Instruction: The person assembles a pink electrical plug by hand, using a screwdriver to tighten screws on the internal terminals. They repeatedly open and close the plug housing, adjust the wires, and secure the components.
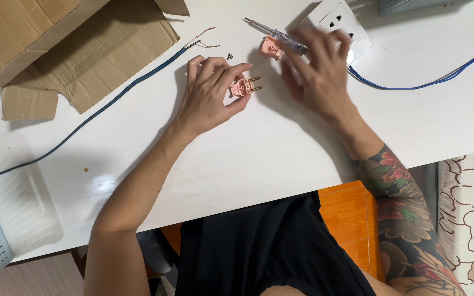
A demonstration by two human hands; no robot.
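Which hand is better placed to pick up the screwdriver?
The right hand. It hovers directly over the screwdriver with fingers spread and empty, while the left hand is busy holding the pink plug.

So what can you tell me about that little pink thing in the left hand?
The pink plug half looks like moulded plastic, small and blocky, with two brass-coloured prongs pointing right, toward the right hand. Its open inner face shows small holes or screw points. The left hand pinches it between thumb and fingertips, at or just above the white table. A similar pink piece lies apart, farther up the table.
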